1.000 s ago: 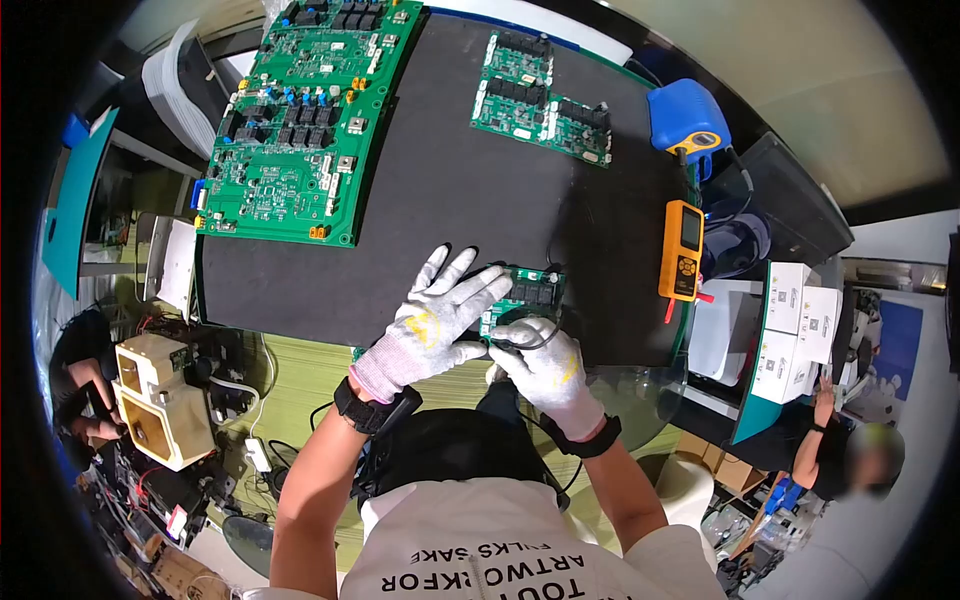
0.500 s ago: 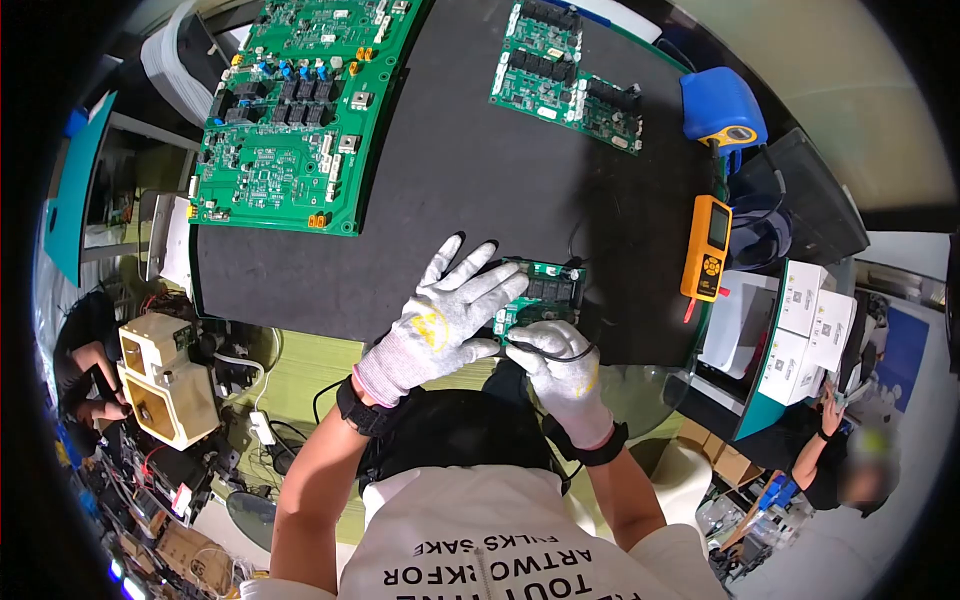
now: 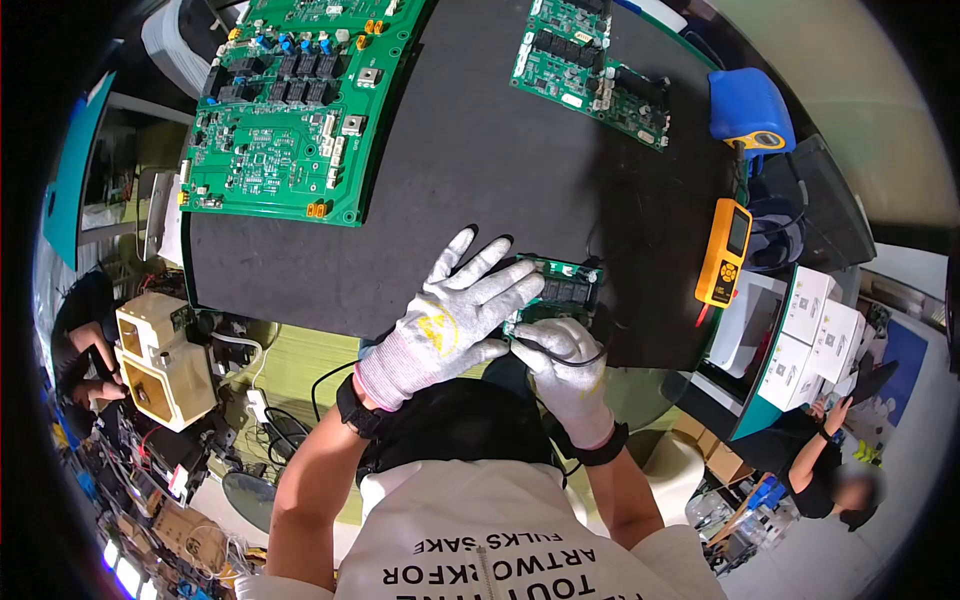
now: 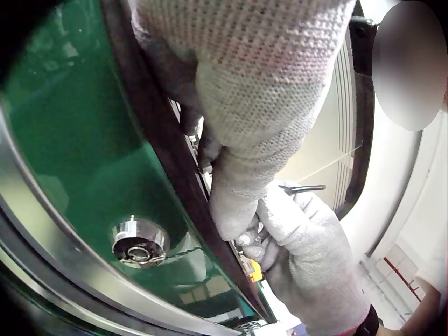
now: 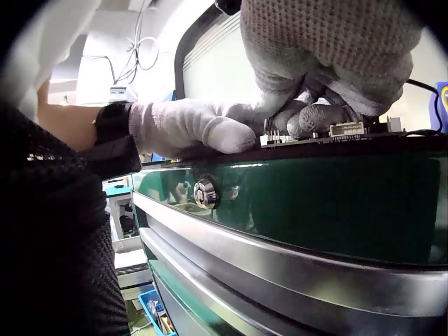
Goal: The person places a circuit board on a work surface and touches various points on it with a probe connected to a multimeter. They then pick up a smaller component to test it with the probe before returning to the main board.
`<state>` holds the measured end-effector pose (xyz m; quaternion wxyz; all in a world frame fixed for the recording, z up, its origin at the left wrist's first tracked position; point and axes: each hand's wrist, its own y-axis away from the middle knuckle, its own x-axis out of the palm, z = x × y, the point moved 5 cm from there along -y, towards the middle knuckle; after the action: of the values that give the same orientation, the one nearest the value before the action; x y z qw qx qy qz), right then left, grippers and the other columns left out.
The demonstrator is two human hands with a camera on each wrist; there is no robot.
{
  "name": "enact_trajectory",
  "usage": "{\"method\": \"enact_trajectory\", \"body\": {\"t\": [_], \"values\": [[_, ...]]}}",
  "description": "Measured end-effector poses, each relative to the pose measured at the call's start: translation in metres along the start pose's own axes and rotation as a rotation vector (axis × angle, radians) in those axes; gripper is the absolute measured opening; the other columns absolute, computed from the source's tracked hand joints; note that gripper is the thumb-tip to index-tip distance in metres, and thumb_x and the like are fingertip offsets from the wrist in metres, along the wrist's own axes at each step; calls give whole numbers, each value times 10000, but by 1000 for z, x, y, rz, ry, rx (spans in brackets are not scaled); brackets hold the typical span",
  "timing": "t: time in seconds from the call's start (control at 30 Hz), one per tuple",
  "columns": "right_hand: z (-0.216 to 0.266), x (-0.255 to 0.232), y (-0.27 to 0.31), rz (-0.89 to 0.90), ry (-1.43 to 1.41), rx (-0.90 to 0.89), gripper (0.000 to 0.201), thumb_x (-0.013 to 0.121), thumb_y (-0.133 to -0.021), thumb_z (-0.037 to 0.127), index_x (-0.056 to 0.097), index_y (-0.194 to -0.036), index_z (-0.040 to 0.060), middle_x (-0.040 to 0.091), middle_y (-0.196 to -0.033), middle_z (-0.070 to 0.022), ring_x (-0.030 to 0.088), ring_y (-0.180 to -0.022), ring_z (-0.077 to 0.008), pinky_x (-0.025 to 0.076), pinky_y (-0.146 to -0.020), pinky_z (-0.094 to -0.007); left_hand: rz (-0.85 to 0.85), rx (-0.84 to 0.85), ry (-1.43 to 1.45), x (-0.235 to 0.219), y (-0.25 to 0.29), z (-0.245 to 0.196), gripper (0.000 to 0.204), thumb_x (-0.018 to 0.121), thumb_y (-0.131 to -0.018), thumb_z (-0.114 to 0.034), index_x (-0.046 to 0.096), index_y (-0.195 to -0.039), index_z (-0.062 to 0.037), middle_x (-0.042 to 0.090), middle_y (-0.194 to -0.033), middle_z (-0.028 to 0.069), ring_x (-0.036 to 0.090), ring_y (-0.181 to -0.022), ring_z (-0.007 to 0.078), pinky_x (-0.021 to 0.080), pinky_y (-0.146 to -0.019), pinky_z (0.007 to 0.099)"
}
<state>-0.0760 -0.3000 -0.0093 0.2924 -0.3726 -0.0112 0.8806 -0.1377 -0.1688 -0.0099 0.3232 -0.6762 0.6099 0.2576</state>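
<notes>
A small green circuit board (image 3: 570,288) with black relays lies near the mat's front edge, partly covered by both gloved hands. Spread and fairly straight, the fingers of my left hand (image 3: 455,318) reach over the board's left side. My right hand (image 3: 568,372) is at the board's front edge with curled fingers, gripping a black cable (image 3: 583,361) that loops over them; its gripped end is hidden. In the right wrist view, the right fingertips press close to a white connector (image 5: 348,129) on the board. The left wrist view shows both hands' fingertips close together.
Large green boards (image 3: 270,150) lie on the dark mat (image 3: 470,130) at left, and smaller joined boards (image 3: 590,75) at the back. A yellow meter (image 3: 724,255) and blue soldering station (image 3: 750,110) stand at right. Other people are at both sides.
The head view has shifted, so the table things appear farther right or higher. Both hands stay at the small board, the left with spread fingers and the right with the cable.
</notes>
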Motion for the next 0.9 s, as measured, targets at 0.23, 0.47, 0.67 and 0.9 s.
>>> {"method": "enact_trajectory", "body": {"t": [0.23,0.47,0.67,0.9], "values": [[3,1,0,29,63,9,179,686,-698,29,640,-861,87,626,-809,-52,606,-716,-223,507,-610,-322,6,-17,32,1,0,1,899,800,-507,-297,445,-1317,-133,475,-1329,56,361,-1298,293,203,-1094,515],[5,3,4,5,125,-32,236,729,-686,82,644,-901,131,591,-803,-29,591,-708,-220,497,-604,-343,-5,-14,32,-1,0,1,865,793,-531,-295,454,-1310,-131,483,-1320,61,365,-1296,289,203,-1096,511],[5,4,5,31,131,45,180,690,-714,68,640,-875,132,611,-830,-33,589,-725,-224,495,-630,-335,7,-17,34,1,0,2,831,784,-548,-295,467,-1298,-128,487,-1315,61,371,-1291,287,204,-1096,508],[11,3,3,1,226,8,200,716,-715,106,625,-887,149,584,-802,-20,580,-698,-210,487,-608,-338,-12,-20,37,1,1,2,825,787,-544,-264,471,-1294,-136,491,-1310,60,377,-1287,290,207,-1096,508]]}}
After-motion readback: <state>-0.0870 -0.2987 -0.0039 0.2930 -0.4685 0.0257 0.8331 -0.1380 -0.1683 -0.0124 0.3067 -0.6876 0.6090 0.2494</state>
